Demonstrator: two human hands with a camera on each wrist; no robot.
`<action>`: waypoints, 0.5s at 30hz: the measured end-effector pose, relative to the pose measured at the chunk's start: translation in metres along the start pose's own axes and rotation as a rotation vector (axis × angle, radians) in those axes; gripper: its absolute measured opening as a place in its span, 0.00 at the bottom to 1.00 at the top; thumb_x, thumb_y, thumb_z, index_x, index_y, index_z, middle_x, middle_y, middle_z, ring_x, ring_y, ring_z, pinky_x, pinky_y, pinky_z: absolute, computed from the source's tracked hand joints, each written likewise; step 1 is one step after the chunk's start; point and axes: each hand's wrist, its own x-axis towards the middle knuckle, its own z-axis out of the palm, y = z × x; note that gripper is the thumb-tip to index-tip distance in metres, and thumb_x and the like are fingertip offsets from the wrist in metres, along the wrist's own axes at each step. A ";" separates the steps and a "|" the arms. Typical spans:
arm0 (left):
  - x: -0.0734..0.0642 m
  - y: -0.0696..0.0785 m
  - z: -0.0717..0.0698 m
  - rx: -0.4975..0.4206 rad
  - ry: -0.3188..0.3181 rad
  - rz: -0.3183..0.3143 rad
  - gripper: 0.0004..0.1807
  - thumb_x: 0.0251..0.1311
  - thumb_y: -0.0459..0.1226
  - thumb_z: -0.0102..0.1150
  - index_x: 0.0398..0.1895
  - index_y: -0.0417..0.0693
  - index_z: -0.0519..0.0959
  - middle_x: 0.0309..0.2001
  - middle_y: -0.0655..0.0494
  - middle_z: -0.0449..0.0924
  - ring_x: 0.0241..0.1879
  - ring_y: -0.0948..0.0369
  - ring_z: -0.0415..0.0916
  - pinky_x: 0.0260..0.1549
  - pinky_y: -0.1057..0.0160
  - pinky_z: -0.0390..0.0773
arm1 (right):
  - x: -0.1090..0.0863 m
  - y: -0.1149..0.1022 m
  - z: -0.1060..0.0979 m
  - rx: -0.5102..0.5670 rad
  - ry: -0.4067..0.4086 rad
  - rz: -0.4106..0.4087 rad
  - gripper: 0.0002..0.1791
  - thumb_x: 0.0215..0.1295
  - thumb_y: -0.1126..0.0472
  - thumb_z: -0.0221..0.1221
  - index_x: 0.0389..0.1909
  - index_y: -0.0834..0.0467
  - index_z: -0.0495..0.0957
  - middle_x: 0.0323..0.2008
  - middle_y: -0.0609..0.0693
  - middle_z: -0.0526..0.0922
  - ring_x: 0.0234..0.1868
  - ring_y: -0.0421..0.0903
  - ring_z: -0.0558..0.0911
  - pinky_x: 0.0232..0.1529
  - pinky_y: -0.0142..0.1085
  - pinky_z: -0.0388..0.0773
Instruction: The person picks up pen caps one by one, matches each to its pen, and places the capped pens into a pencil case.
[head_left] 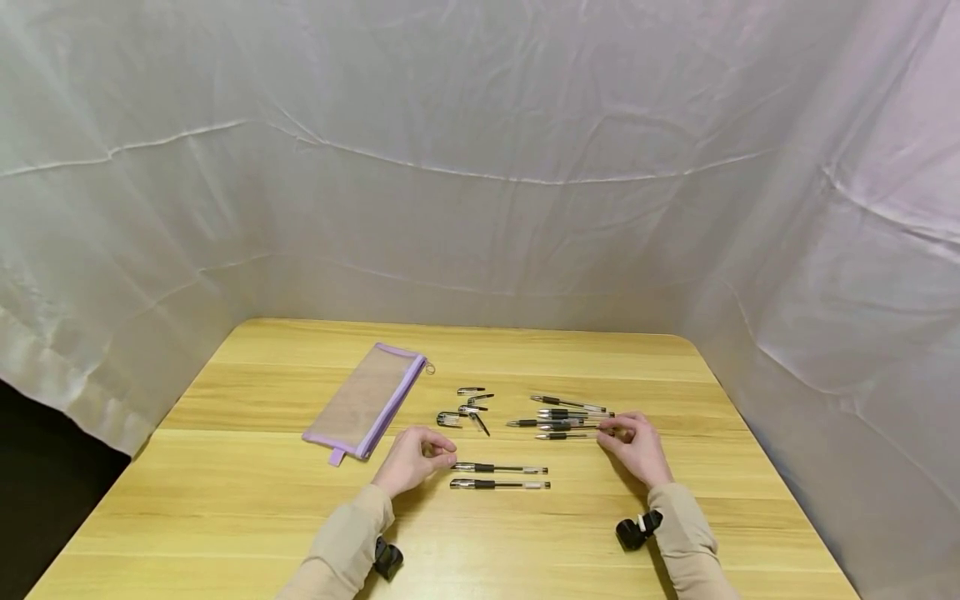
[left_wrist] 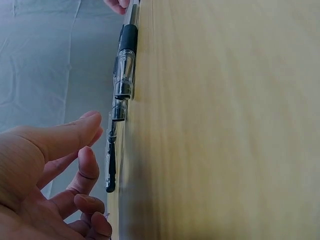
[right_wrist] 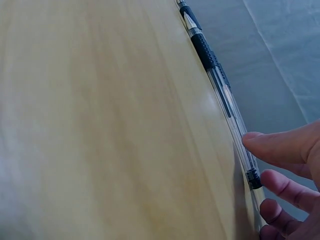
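Note:
My left hand (head_left: 415, 460), fingers loosely bent and holding nothing, is at the cap end of a capped gel pen (head_left: 498, 468). A second capped gel pen (head_left: 500, 484) lies parallel just in front of it. In the left wrist view, the left thumb and fingers (left_wrist: 86, 165) stand apart beside the row of pens. My right hand (head_left: 636, 447) pinches the rear end of an uncapped gel pen (right_wrist: 227, 102) with thumb and forefinger, at the right of a group of uncapped pens (head_left: 562, 402). These have black grips and clear barrels, points to the left.
Several loose black-and-clear pen caps (head_left: 450, 419) lie at the middle of the wooden table (head_left: 247, 492). A mesh zip pouch with purple edging (head_left: 367, 400) lies flat to their left. Grey curtains (head_left: 480, 208) hang around the table's back and sides.

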 end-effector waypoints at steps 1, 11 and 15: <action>0.000 0.000 0.000 0.001 0.001 0.002 0.07 0.55 0.34 0.72 0.37 0.43 0.88 0.32 0.56 0.82 0.32 0.64 0.72 0.33 0.69 0.71 | 0.000 0.000 0.000 -0.001 -0.003 0.001 0.12 0.65 0.61 0.67 0.47 0.61 0.86 0.56 0.63 0.77 0.50 0.58 0.79 0.51 0.47 0.76; 0.001 0.000 0.001 -0.009 -0.005 -0.003 0.07 0.54 0.33 0.72 0.37 0.43 0.88 0.31 0.57 0.82 0.31 0.63 0.72 0.32 0.69 0.71 | 0.003 0.002 0.000 -0.009 0.011 -0.007 0.14 0.64 0.63 0.67 0.49 0.61 0.85 0.53 0.63 0.79 0.46 0.54 0.78 0.47 0.42 0.74; 0.002 0.000 0.001 -0.010 -0.004 0.000 0.07 0.54 0.33 0.72 0.37 0.42 0.88 0.31 0.57 0.82 0.31 0.63 0.72 0.31 0.69 0.71 | 0.003 0.002 0.000 -0.006 0.024 0.005 0.17 0.65 0.63 0.66 0.54 0.62 0.83 0.55 0.63 0.77 0.47 0.56 0.78 0.46 0.42 0.73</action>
